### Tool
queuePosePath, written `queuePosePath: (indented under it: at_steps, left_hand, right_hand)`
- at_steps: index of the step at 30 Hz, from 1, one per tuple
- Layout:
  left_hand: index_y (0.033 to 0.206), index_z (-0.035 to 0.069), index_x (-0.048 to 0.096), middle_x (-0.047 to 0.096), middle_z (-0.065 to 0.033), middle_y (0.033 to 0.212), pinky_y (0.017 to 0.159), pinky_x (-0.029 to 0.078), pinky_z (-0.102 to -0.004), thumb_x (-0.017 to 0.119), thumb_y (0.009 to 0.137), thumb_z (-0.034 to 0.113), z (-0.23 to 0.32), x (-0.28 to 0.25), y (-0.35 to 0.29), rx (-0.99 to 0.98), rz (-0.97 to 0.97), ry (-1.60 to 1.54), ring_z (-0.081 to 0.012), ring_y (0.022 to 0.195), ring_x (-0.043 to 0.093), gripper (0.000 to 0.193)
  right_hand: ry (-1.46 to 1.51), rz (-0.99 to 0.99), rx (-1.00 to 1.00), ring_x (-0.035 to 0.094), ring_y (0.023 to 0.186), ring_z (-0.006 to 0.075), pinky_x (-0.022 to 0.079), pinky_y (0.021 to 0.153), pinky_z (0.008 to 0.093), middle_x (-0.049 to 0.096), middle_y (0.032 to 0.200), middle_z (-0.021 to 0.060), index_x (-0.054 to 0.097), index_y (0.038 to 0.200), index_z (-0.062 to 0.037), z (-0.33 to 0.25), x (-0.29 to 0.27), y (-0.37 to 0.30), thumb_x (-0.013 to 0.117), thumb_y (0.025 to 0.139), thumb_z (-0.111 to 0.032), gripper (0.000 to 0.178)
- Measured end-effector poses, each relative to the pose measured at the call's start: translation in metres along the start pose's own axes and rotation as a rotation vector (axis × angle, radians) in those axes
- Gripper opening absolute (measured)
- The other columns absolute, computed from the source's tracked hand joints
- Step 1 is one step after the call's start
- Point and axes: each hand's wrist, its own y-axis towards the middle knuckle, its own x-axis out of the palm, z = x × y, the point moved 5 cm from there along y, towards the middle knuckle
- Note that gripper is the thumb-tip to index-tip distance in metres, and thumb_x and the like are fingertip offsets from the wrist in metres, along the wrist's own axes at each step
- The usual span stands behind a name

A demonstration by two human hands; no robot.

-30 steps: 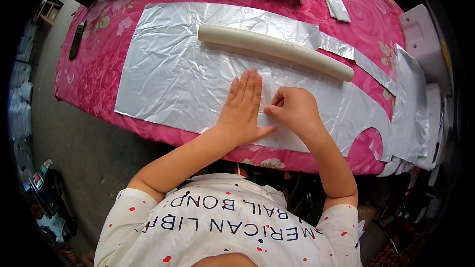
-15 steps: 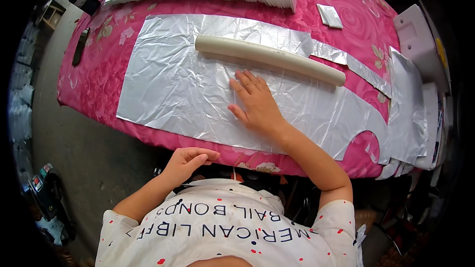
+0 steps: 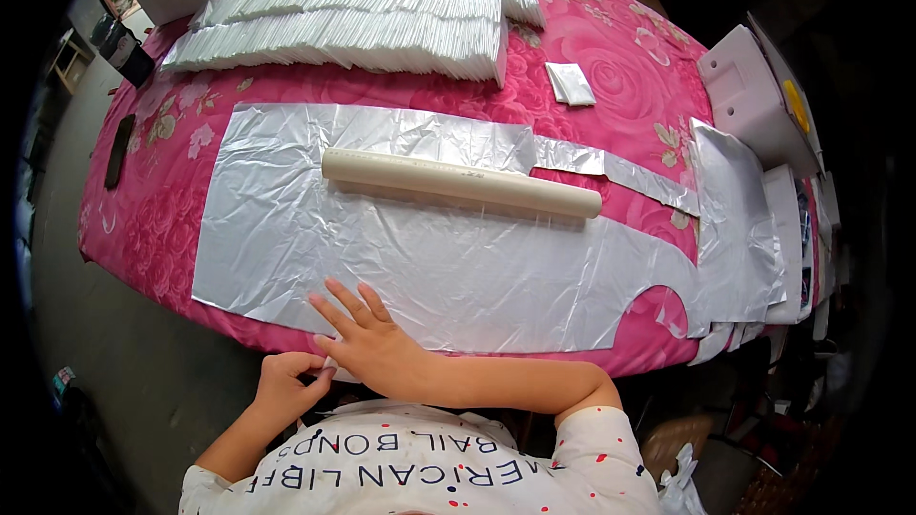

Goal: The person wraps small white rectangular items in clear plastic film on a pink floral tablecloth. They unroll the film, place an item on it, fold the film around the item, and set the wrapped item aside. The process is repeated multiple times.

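Observation:
A thin, silvery plastic sheet (image 3: 277, 229), shaped like a disposable apron, lies spread and slightly wrinkled on the table. It has a narrow strap (image 3: 649, 190) and a curved cut-out at its right end. Across its far half rests a pale cream tube (image 3: 458, 183), untouched by either hand. My right hand (image 3: 372, 348) is open at the sheet's near edge, fingers spread, thumb close to my left hand. Just off the table's front edge, my left hand (image 3: 289, 386) is closed in a pinch; a small white bit shows at its fingertips, too little to name.
Rows of folded white plastic packets (image 3: 353, 33) stand at the back, with a small folded packet (image 3: 570, 84) to their right. At right are a white foam box (image 3: 754, 86) and more silvery sheets (image 3: 730, 219). A dark, narrow object (image 3: 119, 151) lies far left.
My right hand has moved from the middle of the sheet, beside the tube, toward me and left, beside my left hand. The view has shifted, showing more of the packet rows.

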Motion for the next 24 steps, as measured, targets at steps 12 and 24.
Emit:
queuePosePath:
  at_steps: [12,24]
  left_hand:
    - [0.099,0.002,0.061,0.062,-0.0156,0.107,0.072,0.05,-0.0302,0.064,0.068,-0.003,0.024,-0.014,0.02,0.295,0.186,-0.041,-0.0238,0.085,0.062,0.031]
    - [0.1,0.001,0.062,0.061,-0.0157,0.11,0.069,0.051,-0.0291,0.064,0.07,-0.002,0.03,-0.006,0.034,0.267,0.105,-0.056,-0.0227,0.081,0.063,0.031]
  right_hand:
    - [0.571,0.941,0.533,0.057,0.078,0.0084,0.045,0.071,0.0233,0.064,0.088,0.0033,0.064,0.096,0.0014,0.234,-0.209,-0.034,0.064,0.085,-0.014,0.019]
    - [-0.464,0.879,1.293,0.059,0.093,0.0314,0.046,0.085,0.0397,0.064,0.098,0.0163,0.064,0.105,-0.0024,0.355,-0.273,-0.08,0.066,0.076,-0.027,0.039]
